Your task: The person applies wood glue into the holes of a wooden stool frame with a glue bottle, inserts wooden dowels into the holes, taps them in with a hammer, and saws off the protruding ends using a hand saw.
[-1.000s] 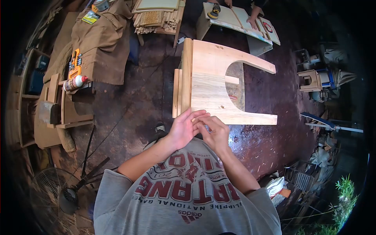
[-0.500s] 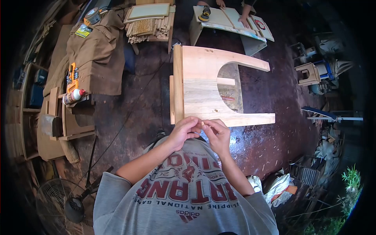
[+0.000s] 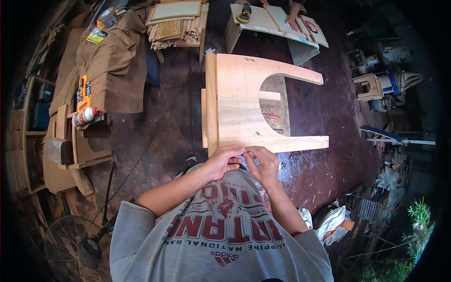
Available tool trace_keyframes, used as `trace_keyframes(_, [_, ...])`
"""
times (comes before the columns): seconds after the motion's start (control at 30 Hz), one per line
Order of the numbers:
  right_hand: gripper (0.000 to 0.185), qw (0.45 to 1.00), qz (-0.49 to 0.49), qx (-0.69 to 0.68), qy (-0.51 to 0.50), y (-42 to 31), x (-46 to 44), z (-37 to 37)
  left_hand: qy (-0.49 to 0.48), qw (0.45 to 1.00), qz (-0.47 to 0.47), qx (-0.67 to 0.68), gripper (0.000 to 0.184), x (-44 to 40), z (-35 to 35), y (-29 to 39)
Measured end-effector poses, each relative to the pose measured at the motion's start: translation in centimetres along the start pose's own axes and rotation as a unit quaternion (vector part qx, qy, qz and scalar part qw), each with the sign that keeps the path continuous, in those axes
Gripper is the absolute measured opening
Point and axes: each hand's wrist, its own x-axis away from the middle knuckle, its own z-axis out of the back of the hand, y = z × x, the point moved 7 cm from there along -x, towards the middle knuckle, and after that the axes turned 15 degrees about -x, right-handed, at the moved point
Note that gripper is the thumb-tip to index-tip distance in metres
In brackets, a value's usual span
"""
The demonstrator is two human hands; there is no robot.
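My left hand (image 3: 225, 160) and my right hand (image 3: 263, 165) meet at their fingertips, in front of the near edge of a pale wooden panel (image 3: 237, 113). Both have thumb and fingers closed in a pinch. Whatever lies between the fingertips is too small and too covered to name. The panel has a deep rounded cutout on its right side, which leaves two leg-like arms. A thicker wooden rail (image 3: 211, 98) runs along its left edge. Through the cutout show a reddish tool-like object (image 3: 271, 115) and a wooden crosspiece (image 3: 270, 96).
At left, a brown cloth (image 3: 120, 61) covers a bench with a glue bottle (image 3: 86, 116) and an orange bit holder (image 3: 83, 94). A fan (image 3: 89, 251) stands lower left. Beyond the panel, a co-worker's hand (image 3: 292, 22) rests on a cabinet by a sander (image 3: 244, 14).
My right hand's fingers have shifted slightly, and the small pale piece that showed between my fingertips is now mostly hidden. The co-worker's other hand has moved up toward the frame's edge.
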Motion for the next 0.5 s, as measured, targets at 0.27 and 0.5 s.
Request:
trace_keyframes(0.27, [0.009,0.986,0.054,0.141,-0.069,5.1,-3.8,1.3,-0.016,0.996,-0.011,-0.082,0.032,2.2,-0.6,0.0])
trace_keyframes(0.5, [0.009,0.971,0.096,0.162,-0.146,6.3,-4.2,-0.3,-0.023,0.998,-0.030,-0.058,0.027,2.9,0.1,-0.6])
